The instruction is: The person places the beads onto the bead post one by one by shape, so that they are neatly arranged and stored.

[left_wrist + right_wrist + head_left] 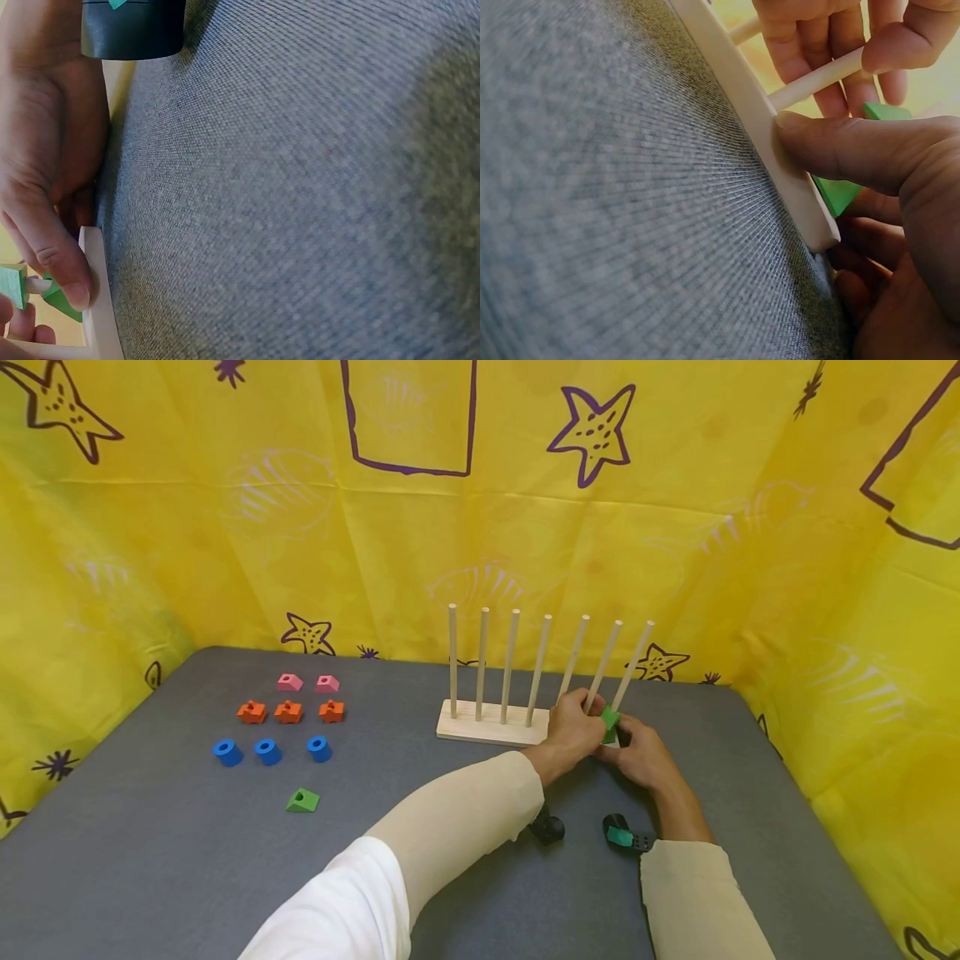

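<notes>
A wooden stand [487,724] carries a row of upright pegs. My left hand [573,727] is at its right part; in the right wrist view its thumb and fingers [821,67] close around the second-to-last peg [817,81]. My right hand [641,756] grips the stand's right end, its thumb [832,146] pressing the base's front edge [742,112] and the other fingers behind. At the last peg are two green blocks: a lower green block [838,196] down at the base, partly covered by the right thumb, and an upper green block [11,285] higher up the peg.
On the grey table [150,827] to the left lie a loose green block [303,801], several blue cylinders [267,751], orange blocks [288,712] and pink blocks [289,682]. A yellow patterned cloth [510,527] hangs behind and at both sides. Black wrist devices [617,831] sit at both wrists.
</notes>
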`<state>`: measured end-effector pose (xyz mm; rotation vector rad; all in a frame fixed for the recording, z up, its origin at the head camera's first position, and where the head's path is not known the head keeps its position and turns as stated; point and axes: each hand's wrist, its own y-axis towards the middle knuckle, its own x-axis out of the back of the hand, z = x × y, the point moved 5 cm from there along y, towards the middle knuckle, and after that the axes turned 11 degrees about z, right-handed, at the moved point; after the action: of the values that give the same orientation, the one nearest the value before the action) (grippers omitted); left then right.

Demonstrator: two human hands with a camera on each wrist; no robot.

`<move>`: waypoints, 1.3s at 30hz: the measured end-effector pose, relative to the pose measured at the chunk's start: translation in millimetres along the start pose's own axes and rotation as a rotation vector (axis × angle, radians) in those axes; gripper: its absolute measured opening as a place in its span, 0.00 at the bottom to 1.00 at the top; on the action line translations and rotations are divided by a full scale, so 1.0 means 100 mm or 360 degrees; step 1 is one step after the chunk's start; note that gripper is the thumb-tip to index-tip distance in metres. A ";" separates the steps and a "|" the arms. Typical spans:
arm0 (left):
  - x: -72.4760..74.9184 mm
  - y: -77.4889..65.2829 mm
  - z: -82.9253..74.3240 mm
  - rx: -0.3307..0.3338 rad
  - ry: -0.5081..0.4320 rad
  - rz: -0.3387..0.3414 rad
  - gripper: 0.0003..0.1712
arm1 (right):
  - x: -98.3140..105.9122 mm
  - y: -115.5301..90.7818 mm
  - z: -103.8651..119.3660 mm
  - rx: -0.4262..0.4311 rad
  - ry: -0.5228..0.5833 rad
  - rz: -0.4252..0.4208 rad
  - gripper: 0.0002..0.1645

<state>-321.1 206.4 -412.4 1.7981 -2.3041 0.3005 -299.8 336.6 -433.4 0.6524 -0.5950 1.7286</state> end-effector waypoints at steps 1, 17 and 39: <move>0.00 0.00 0.00 -0.0001 -0.0005 -0.0003 0.11 | 0.00 0.00 0.00 -0.0006 0.0003 0.0003 0.33; 0.06 -0.03 0.01 -0.0010 0.0091 -0.0019 0.20 | 0.00 0.04 0.05 0.0045 -0.0023 -0.0005 0.31; 0.52 -0.60 -0.24 -0.0340 -0.0058 0.0252 0.22 | -0.03 0.02 -0.01 -0.0054 -0.0036 0.0010 0.34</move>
<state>-273.9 150.8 -372.8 1.5370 -2.4046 0.0426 -300.8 334.5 -435.9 0.6475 -0.6411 1.7152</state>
